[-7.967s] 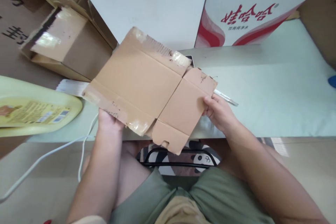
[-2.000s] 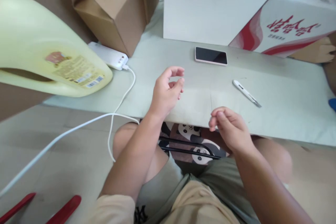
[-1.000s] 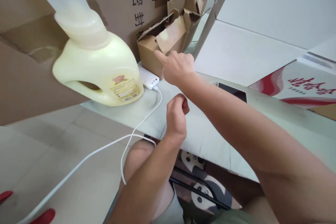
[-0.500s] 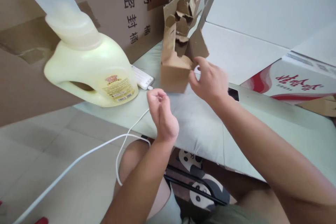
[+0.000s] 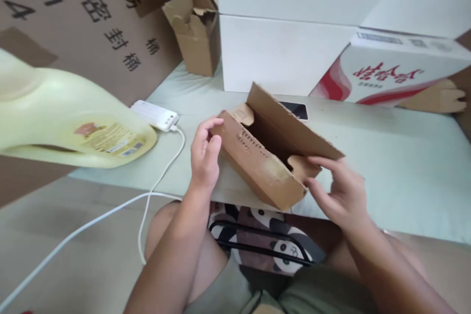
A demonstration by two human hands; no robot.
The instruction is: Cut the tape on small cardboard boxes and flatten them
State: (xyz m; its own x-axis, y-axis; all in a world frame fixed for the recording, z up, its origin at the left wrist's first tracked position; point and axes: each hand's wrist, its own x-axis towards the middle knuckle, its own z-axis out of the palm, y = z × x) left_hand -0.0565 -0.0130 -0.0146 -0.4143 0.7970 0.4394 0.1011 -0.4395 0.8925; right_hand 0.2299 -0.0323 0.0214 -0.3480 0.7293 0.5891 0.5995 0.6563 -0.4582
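Note:
A small open cardboard box (image 5: pixel 253 162) is tilted in front of me, its long lid flap (image 5: pixel 294 127) raised and the inside dark. At the box's left end is my left hand (image 5: pixel 206 154), its fingers curled around the corner with the thumb at the near side. My right hand (image 5: pixel 340 194) grips the right end, thumb and index finger at the small end flap (image 5: pixel 303 169). Just behind the box lies a phone (image 5: pixel 295 110), partly hidden by the lid flap.
A yellow detergent jug (image 5: pixel 73 93) and a white power bank (image 5: pixel 154 115) with a white cable (image 5: pixel 165 169) are at the left. Behind stand another open cardboard box (image 5: pixel 198 49), a large printed carton (image 5: pixel 91 49) and a white-and-red carton (image 5: pixel 390 71). The pale cloth-covered surface (image 5: pixel 397 171) ends near my knees.
My right hand has drawn one cardboard box away from the other at the back and brought it nearer. My left hand has come to its left end. The view has turned right.

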